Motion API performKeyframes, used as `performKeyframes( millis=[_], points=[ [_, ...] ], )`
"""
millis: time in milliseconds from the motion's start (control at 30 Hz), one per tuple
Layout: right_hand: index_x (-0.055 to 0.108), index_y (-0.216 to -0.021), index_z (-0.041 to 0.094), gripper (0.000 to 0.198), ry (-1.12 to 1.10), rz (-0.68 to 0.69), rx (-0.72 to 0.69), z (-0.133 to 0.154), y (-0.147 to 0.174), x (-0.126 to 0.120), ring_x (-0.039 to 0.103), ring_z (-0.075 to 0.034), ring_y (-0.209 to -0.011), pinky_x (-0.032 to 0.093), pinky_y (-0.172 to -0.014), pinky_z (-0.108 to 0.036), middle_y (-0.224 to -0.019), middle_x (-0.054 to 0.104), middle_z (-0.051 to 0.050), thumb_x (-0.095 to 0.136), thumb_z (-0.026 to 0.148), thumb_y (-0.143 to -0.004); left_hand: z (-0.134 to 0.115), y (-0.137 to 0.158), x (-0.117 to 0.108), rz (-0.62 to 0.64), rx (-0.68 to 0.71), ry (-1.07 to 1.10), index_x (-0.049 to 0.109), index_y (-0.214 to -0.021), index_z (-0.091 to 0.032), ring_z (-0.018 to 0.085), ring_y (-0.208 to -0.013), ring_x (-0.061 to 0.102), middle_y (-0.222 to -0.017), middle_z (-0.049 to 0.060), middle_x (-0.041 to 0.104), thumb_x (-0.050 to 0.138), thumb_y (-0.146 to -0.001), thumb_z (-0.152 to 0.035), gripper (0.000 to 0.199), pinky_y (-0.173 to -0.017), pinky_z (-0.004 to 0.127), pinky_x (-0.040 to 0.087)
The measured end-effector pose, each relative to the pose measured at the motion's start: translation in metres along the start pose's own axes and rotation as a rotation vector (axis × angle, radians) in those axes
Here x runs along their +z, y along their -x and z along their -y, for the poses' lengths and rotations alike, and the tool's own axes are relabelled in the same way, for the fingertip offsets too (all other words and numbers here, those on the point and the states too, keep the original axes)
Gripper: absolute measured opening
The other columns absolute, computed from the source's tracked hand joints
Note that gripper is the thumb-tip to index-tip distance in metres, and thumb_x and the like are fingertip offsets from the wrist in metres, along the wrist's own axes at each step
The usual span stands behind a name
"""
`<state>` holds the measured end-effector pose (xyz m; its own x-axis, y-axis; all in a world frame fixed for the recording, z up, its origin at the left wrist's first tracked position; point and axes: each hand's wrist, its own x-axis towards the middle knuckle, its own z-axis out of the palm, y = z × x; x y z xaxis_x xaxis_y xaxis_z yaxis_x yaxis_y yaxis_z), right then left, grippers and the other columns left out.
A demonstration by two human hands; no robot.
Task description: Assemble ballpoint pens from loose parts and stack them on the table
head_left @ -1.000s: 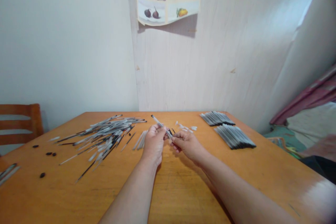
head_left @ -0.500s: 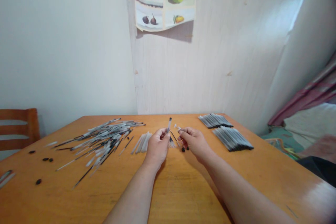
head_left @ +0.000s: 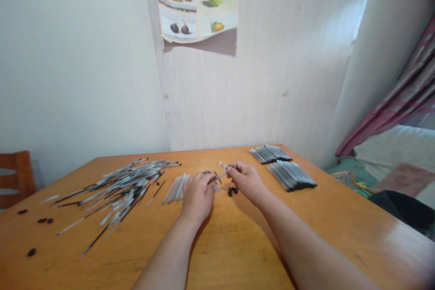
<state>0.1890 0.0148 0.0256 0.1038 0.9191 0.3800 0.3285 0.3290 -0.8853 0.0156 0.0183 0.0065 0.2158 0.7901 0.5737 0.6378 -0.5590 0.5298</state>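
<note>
My left hand (head_left: 200,194) is closed around a slim pen barrel (head_left: 219,176), now lying nearly level with one end at the fingers of my right hand (head_left: 245,180). Pinched in my right hand is a small clear piece, seemingly a pen cap (head_left: 221,164), its pale tip poking out past the fingertips. Several small black plugs (head_left: 232,190) lie on the table just below the right fingers. A row of clear pen barrels (head_left: 175,189) rests left of my left hand. Behind the fingers, other thin parts are partly hidden.
A loose heap of pen parts and refills (head_left: 122,186) spreads over the left of the wooden table (head_left: 224,253). Two neat stacks of black-ended pens, one farther back (head_left: 271,153) and one nearer (head_left: 291,175), lie on the right. Black oval pieces (head_left: 31,252) are scattered at far left.
The pen barrel in my left hand has swung from upright to nearly level, toward my right hand. My hands are closer together. The whole view has shifted slightly to the right.
</note>
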Motion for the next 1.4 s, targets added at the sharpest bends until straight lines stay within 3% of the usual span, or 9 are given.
performKeyframes(
  millis=[167, 367, 700, 900, 1033, 1233, 1400],
  points=[
    [0.057, -0.061, 0.018, 0.018, 0.241, 0.112, -0.026, -0.005, -0.002, -0.008, 0.048, -0.011, -0.055, 0.031, -0.052, -0.022, -0.056, 0.052, 0.003, 0.052, 0.024, -0.076, -0.004, 0.003, -0.004, 0.013, 0.001, -0.298, 0.070, -0.099, -0.032, 0.025, -0.097, 0.053, -0.097, 0.004, 0.068, 0.051, -0.088, -0.027, 0.023, -0.082, 0.038, 0.032],
    [0.055, -0.051, 0.017, 0.020, 0.468, 0.261, 0.022, -0.003, -0.002, -0.015, 0.042, -0.009, -0.049, 0.024, -0.048, -0.024, -0.048, 0.046, 0.004, 0.053, 0.020, -0.071, -0.008, 0.004, -0.008, 0.017, 0.029, -0.415, 0.070, -0.099, -0.034, 0.025, -0.100, 0.051, -0.100, 0.002, 0.068, 0.053, -0.087, -0.026, 0.023, -0.085, 0.040, 0.031],
    [0.059, -0.051, 0.016, 0.018, 0.417, 0.377, 0.134, 0.000, 0.001, -0.015, 0.038, -0.008, -0.044, 0.022, -0.043, -0.023, -0.044, 0.045, 0.004, 0.056, 0.022, -0.068, -0.006, 0.005, -0.005, -0.034, 0.068, -0.439, 0.071, -0.097, -0.035, 0.027, -0.110, 0.050, -0.112, 0.002, 0.066, 0.055, -0.085, -0.025, 0.023, -0.093, 0.043, 0.034],
    [0.057, -0.055, 0.016, 0.017, 0.434, 0.147, 0.094, -0.012, -0.009, -0.021, 0.044, -0.008, -0.051, 0.028, -0.049, -0.021, -0.051, 0.051, 0.003, 0.057, 0.023, -0.070, -0.004, 0.003, -0.004, -0.192, -0.035, -0.484, 0.063, -0.121, -0.026, 0.029, -0.125, 0.043, -0.135, 0.009, 0.054, 0.054, -0.084, -0.025, 0.038, -0.102, 0.044, 0.034],
    [0.059, -0.057, 0.017, 0.017, 0.507, 0.010, 0.115, -0.022, -0.014, -0.025, 0.047, -0.010, -0.053, 0.027, -0.051, -0.022, -0.054, 0.053, 0.002, 0.058, 0.027, -0.071, -0.001, 0.002, -0.005, -0.230, -0.082, -0.482, 0.064, -0.118, -0.025, 0.028, -0.124, 0.044, -0.131, 0.009, 0.056, 0.051, -0.086, -0.026, 0.034, -0.102, 0.044, 0.035],
    [0.059, -0.056, 0.018, 0.021, 0.626, -0.052, 0.161, -0.023, -0.018, -0.032, 0.049, -0.012, -0.054, 0.026, -0.050, -0.023, -0.052, 0.053, 0.001, 0.057, 0.031, -0.072, 0.003, 0.002, -0.007, -0.240, -0.096, -0.482, 0.066, -0.115, -0.024, 0.028, -0.121, 0.046, -0.127, 0.009, 0.058, 0.049, -0.088, -0.027, 0.033, -0.102, 0.044, 0.036],
    [0.064, -0.065, 0.021, 0.023, 0.682, -0.172, 0.273, -0.024, -0.030, -0.065, 0.056, -0.015, -0.061, 0.030, -0.052, -0.024, -0.064, 0.063, -0.001, 0.055, 0.039, -0.076, 0.004, 0.002, -0.008, -0.232, -0.099, -0.483, 0.067, -0.114, -0.024, 0.028, -0.120, 0.047, -0.127, 0.009, 0.058, 0.049, -0.088, -0.028, 0.032, -0.101, 0.044, 0.036]
  ],
)
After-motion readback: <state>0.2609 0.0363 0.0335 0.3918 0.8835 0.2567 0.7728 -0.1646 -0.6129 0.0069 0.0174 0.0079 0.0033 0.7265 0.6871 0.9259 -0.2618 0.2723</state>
